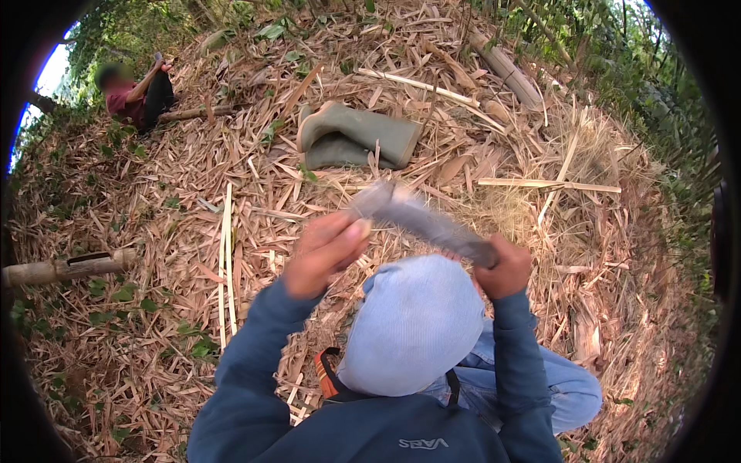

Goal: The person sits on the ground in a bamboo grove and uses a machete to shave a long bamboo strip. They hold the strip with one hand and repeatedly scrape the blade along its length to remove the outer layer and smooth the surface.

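My right hand (505, 266) is wrapped round the dark near end of what looks like a machete (440, 230). Its broad grey blade is smeared by motion and slants up and leftward above my raised, jeans-covered knee (413, 324). By the blade's far end, my left hand (328, 251) is closed with thumb and fingers together. A pale grey piece (372, 199) shows at those fingers, too blurred to name. I cannot tell whether it is part of the blade or a separate thing.
Rubber boots (359, 135) lie on dry leaf litter ahead. Pale split strips (225, 262) lie at left, another strip (548, 184) at right. A cut bamboo pole (69, 268) rests far left, a log (505, 69) far right. Another person (139, 96) sits at back left.
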Motion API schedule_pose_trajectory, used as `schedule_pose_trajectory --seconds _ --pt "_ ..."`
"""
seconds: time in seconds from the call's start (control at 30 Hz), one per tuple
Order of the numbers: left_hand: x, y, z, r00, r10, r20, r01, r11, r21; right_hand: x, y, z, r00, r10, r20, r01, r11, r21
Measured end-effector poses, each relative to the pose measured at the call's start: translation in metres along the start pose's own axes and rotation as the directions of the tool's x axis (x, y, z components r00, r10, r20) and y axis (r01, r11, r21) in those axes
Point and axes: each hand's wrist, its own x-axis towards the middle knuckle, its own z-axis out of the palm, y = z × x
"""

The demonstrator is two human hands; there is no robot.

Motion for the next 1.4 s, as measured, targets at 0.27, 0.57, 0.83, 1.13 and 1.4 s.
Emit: schedule_pose_trajectory --seconds 0.27,0.57,0.83,1.13,1.4 --pt "0.011 0.028 -0.033 0.965 0.252 -0.078 -0.244 0.965 0.099 0.005 0.023 -0.037 0.870 0.492 -0.035 -0.350 0.666 0.659" --pt "0.059 -0.033 0.008 0.982 0.190 0.011 -0.189 0.978 -0.091 0.034 -0.035 -0.031 0.996 -0.035 0.078 0.021 0.984 0.179" --pt "0.064 -0.051 0.027 0.971 0.238 -0.032 -0.236 0.970 0.060 0.028 -0.022 -0.017 0.983 -0.119 0.141 0.102 0.987 0.121" --pt "0.056 -0.042 0.029 0.981 0.193 0.003 -0.191 0.970 0.148 0.026 -0.016 -0.008 0.981 -0.173 0.085 0.162 0.979 0.123" --pt "0.057 -0.048 0.025 0.953 0.300 -0.030 -0.281 0.920 0.275 0.032 -0.019 -0.003 0.978 -0.206 0.028 0.200 0.970 0.141"
